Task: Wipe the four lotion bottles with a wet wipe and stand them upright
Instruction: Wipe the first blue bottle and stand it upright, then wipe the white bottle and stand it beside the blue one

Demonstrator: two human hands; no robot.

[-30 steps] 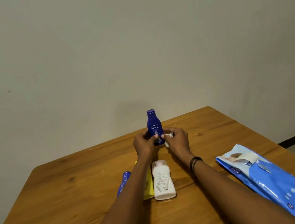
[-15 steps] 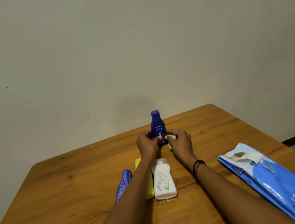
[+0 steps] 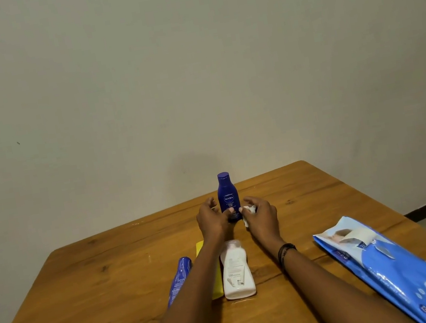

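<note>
**Item 1.** Dark blue plastic lotion bottle [image 3: 227, 195], rounded cap, white round logo. It stands upright near the far edge of the brown wooden table [image 3: 87, 295], between the two hands. Judged to be the first of four stood up; whether its wiping is complete cannot be told.

**Items 2–4.** All lie flat, side by side, nearer the person.
- White plastic lotion bottle [image 3: 236, 270], label up, cap pointing away.
- Flat yellow lotion bottle [image 3: 201, 249], largely hidden under the left forearm.
- Slim blue lotion bottle [image 3: 180, 278], leftmost.

None of these is upright. Judged outstanding: three bottles to wipe and stand, roughly three quarters of the task.

**Left hand** [image 3: 212, 222]. Fingers loosely curved and spread, standing clear of the upright bottle's side. The thumb tip lies at the bottle's lower front; actual contact cannot be confirmed. It holds nothing.

**Right hand** [image 3: 261, 213]. Fingers curled around a crumpled white wet wipe [image 3: 248, 212], bunched against the palm. The thumb lies just beside the bottle's base. The hand does not grip the bottle.

**Hands, relation.** Apart, one on each side of the upright bottle.

**Accessory.** Blue plastic packet of wipes [image 3: 393, 266], lying flat at the table's right, well apart from the bottles.
</note>
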